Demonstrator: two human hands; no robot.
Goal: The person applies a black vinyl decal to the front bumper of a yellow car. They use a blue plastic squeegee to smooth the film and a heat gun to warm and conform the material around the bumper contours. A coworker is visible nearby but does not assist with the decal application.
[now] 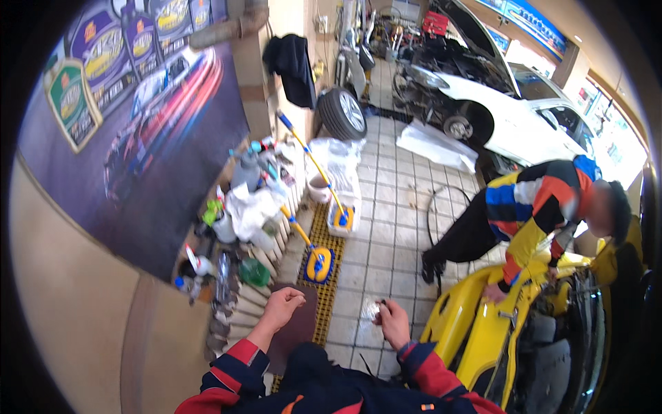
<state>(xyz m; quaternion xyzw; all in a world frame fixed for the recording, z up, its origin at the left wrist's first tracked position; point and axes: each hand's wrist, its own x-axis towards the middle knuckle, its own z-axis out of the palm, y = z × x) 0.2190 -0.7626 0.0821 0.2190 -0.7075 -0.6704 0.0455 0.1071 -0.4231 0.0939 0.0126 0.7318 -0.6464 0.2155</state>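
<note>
My left hand is in front of me, its fingers and thumb pressed together in a pinch; whatever it holds, if anything, is too small to make out. A dark reddish-brown sheet shows just behind and below it, and I cannot tell if the two touch. My right hand is closed too, held over the tiled floor with a small dark thing at its fingertips, its kind unclear. To the right of that hand is a yellow car bumper.
A co-worker bends over the yellow bodywork at right. Two yellow-handled mops stand by a yellow floor grating. Bottles and rags crowd the left side. Beyond are a wheel, a black hose and a white car, hood raised.
</note>
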